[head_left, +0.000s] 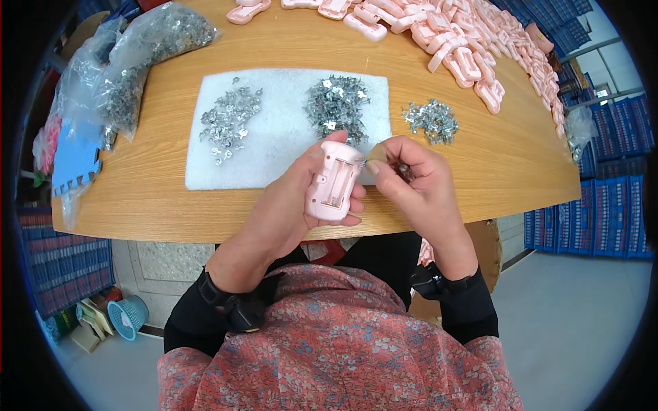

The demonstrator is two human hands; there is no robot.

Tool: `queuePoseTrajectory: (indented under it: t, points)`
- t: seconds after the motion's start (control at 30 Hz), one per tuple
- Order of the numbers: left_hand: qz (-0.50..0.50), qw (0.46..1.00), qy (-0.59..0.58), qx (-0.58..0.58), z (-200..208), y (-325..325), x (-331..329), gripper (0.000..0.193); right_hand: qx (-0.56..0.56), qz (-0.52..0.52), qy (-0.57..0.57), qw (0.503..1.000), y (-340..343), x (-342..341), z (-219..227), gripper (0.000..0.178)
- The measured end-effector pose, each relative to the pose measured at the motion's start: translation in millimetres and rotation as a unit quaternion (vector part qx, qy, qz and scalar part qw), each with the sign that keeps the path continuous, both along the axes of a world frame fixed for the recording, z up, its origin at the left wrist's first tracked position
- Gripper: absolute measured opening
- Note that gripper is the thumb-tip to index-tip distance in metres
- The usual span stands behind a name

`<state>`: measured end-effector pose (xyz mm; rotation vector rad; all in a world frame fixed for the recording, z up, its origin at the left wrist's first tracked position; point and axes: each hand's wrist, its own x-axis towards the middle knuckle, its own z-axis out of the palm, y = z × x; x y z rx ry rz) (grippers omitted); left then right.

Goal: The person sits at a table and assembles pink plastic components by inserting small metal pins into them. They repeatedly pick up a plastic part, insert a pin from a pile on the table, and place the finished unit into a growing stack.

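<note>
Over the table's near edge, my left hand [274, 205] is closed around a pale pink plastic casing [337, 181], its open battery compartment facing up. My right hand [421, 181] is at the casing's upper right corner, thumb and forefinger pinched on a small metal battery contact, partly hidden by the fingers. More small metal pieces [406, 171] show inside its curled fingers. Beyond the hands lies a white foam sheet [281, 89], carrying a loose scatter of metal contacts [231, 120] on its left and a denser, darker pile of metal pieces [336, 103] on its right.
Right of the foam sits another heap of metal pieces [432, 122]. Pink casings [466, 65] are piled along the table's far right. Clear bags of metal parts [161, 38] and a blue foam mat [75, 157] occupy the left. Blue crates [589, 216] and a basket [128, 317] stand on the floor.
</note>
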<state>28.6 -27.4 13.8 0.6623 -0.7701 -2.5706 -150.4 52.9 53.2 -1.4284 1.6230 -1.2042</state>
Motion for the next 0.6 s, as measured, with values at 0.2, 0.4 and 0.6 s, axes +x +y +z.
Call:
queuePoseTrajectory:
  t: [0.2, 0.4, 0.6]
  points:
    - [-0.033, 0.999, -0.021, -0.011, 1.7, 1.8, -0.6, 0.053, -0.035, 0.035, 0.142, 0.989, -5.9, 2.4, 4.3, 0.011]
    - [-0.025, 0.999, -0.041, -0.004, -2.1, 5.5, -3.4, 0.051, -0.052, 0.036, 0.234, 0.970, -6.8, 2.7, -0.7, 0.012]
    - [-0.062, 0.994, -0.083, -0.030, 0.5, 8.1, -8.4, 0.054, -0.076, 0.030, 0.369, 0.926, -2.8, 7.8, 0.0, 0.014]
